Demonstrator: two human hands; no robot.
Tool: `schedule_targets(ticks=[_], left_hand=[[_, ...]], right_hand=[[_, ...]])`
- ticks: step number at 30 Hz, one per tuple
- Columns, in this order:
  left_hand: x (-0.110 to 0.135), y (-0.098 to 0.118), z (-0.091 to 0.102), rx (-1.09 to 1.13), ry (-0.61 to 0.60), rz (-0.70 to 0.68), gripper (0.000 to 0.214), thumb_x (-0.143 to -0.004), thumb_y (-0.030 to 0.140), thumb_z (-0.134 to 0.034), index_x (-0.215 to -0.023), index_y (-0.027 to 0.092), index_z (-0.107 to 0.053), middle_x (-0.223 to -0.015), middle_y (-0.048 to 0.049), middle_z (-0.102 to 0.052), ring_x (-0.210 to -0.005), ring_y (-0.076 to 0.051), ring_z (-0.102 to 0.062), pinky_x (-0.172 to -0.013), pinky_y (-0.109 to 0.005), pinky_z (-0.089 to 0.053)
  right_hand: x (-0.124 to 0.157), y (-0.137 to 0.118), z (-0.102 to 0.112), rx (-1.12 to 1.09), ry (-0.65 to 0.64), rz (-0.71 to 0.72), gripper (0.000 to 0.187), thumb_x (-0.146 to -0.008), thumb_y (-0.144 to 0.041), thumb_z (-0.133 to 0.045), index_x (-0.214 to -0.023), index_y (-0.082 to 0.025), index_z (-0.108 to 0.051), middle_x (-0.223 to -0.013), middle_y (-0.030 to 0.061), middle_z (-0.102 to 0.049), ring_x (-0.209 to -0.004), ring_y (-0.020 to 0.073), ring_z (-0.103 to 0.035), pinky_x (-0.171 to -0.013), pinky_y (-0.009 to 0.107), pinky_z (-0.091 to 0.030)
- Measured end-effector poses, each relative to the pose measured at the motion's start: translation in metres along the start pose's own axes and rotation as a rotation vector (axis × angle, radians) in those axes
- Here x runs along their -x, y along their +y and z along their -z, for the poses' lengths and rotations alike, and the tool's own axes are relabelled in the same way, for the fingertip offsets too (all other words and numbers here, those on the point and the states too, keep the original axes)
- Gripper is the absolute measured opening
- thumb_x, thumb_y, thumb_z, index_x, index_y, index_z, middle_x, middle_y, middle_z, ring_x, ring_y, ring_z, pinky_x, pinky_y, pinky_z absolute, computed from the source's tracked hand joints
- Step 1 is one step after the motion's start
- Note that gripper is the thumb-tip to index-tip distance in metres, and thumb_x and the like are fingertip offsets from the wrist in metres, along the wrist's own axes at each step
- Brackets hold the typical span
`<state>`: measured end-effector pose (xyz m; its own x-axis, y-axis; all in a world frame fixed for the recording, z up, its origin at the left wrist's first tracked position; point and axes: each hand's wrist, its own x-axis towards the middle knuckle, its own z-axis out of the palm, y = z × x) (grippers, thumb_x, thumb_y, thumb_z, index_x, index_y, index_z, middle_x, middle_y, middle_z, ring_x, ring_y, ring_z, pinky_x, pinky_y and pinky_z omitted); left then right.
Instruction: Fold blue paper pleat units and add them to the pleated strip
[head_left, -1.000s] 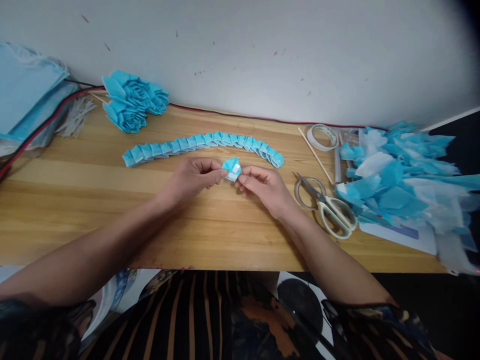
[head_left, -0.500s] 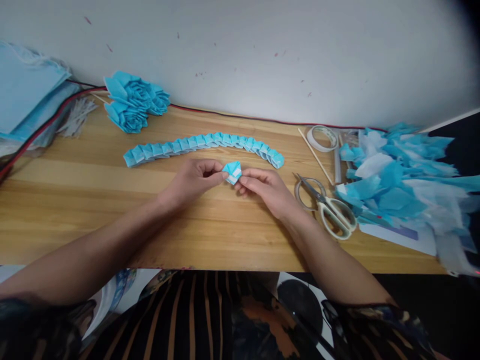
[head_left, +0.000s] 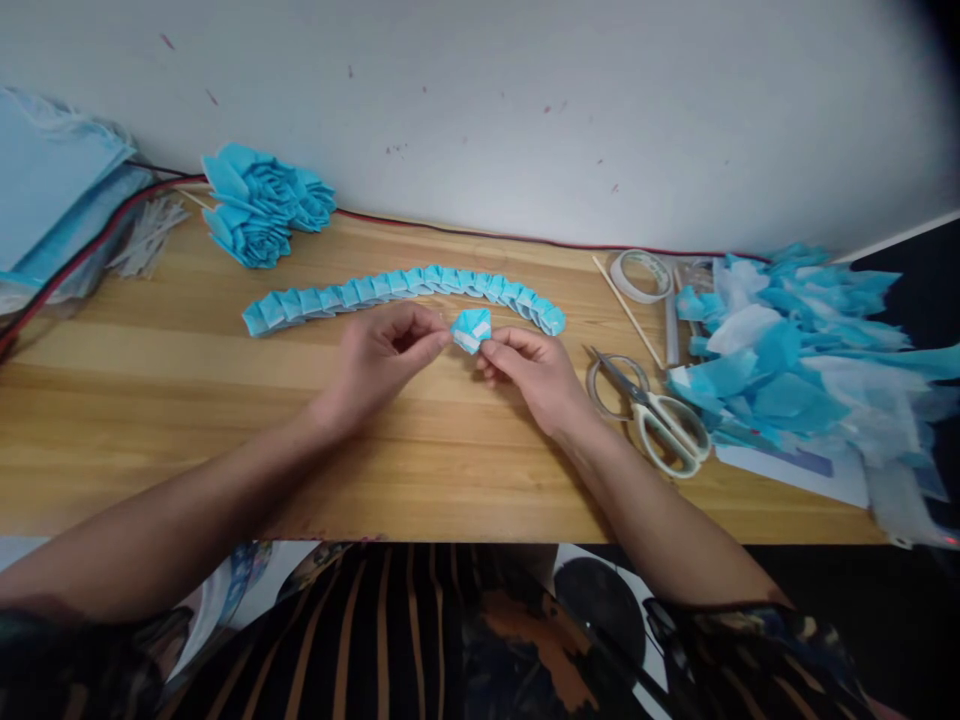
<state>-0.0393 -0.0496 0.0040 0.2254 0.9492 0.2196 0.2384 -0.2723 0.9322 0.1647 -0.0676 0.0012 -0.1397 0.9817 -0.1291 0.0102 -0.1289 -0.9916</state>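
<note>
A small folded blue-and-white piece (head_left: 472,330), of paper or thin cloth, is held between my two hands above the table. My right hand (head_left: 534,375) pinches its lower right edge between thumb and fingers. At its left corner, the closed thumb and fingertips of my left hand (head_left: 386,358) touch it. Just beyond my hands, a curved row of similar folded blue pieces (head_left: 405,285) lies on the wooden table (head_left: 420,460).
Blue folded flowers (head_left: 266,205) lie at the back left, near white strips (head_left: 150,235) and stacked blue sheets (head_left: 52,190). To the right are scissors (head_left: 651,408), a tape roll (head_left: 641,276), a thin stick (head_left: 628,312) and a blue-and-white petal heap (head_left: 795,380). A red-black cable (head_left: 465,233) runs along the wall.
The folded piece has turned and moved slightly up and right in the picture. My left fingers have shifted to its left corner. The whole view has moved slightly.
</note>
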Motion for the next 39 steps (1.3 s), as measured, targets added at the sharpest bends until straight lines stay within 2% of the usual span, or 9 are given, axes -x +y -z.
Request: schedule_targets(ticks=[3,6,15,23,34,39], left_hand=[[0.006,0.005,-0.004,-0.112,-0.071,-0.109,0.011,-0.089,0.024,-0.065,-0.085,0.019,-0.073,-0.075,0.0004,-0.071,-0.065,-0.011,-0.057,-0.061,-0.023,-0.044],[0.008,0.004,-0.007,-0.194,-0.079,-0.182,0.011,-0.09,0.019,-0.064,-0.086,0.018,-0.074,-0.07,0.0021,-0.067,-0.061,-0.01,-0.054,-0.058,-0.023,-0.041],[0.009,-0.002,-0.003,-0.371,-0.061,-0.326,0.008,-0.094,0.018,-0.067,-0.09,0.02,-0.074,-0.072,0.0018,-0.066,-0.067,-0.012,-0.058,-0.066,-0.026,-0.042],[0.009,-0.004,-0.004,-0.412,-0.068,-0.291,0.01,-0.094,0.02,-0.066,-0.087,0.021,-0.073,-0.073,0.0013,-0.067,-0.067,-0.012,-0.057,-0.065,-0.027,-0.041],[0.008,-0.003,-0.007,-0.335,-0.095,-0.225,0.015,-0.089,0.019,-0.058,-0.08,0.021,-0.069,-0.07,0.0006,-0.066,-0.063,-0.013,-0.054,-0.063,-0.028,-0.04],[0.008,0.0,-0.007,-0.312,-0.105,-0.212,0.014,-0.089,0.024,-0.06,-0.079,0.02,-0.069,-0.067,0.0015,-0.064,-0.062,-0.012,-0.052,-0.063,-0.027,-0.04]], right_hand=[[0.001,0.001,-0.002,0.04,-0.016,0.018,0.026,-0.081,-0.044,-0.075,-0.074,-0.02,-0.071,-0.07,-0.0007,-0.069,-0.062,0.0099,-0.057,-0.06,0.025,-0.047],[0.002,0.002,-0.004,0.084,-0.036,0.046,0.027,-0.082,-0.045,-0.075,-0.074,-0.02,-0.07,-0.07,-0.0006,-0.068,-0.062,0.0102,-0.056,-0.061,0.026,-0.046],[0.003,-0.001,-0.005,0.192,-0.052,0.12,0.027,-0.087,-0.043,-0.067,-0.072,-0.02,-0.065,-0.068,-0.0013,-0.061,-0.062,0.0109,-0.051,-0.061,0.028,-0.04],[0.003,-0.001,-0.009,0.268,-0.015,0.19,0.016,-0.081,-0.036,-0.066,-0.076,-0.021,-0.064,-0.068,-0.0024,-0.058,-0.064,0.0116,-0.049,-0.06,0.027,-0.04],[0.006,-0.001,-0.011,0.356,0.02,0.212,0.013,-0.081,-0.032,-0.064,-0.073,-0.023,-0.061,-0.069,-0.0012,-0.063,-0.065,0.013,-0.051,-0.062,0.028,-0.041],[0.007,-0.002,-0.011,0.38,0.022,0.225,0.012,-0.082,-0.031,-0.063,-0.073,-0.023,-0.061,-0.068,-0.0014,-0.06,-0.064,0.0129,-0.05,-0.062,0.028,-0.04]])
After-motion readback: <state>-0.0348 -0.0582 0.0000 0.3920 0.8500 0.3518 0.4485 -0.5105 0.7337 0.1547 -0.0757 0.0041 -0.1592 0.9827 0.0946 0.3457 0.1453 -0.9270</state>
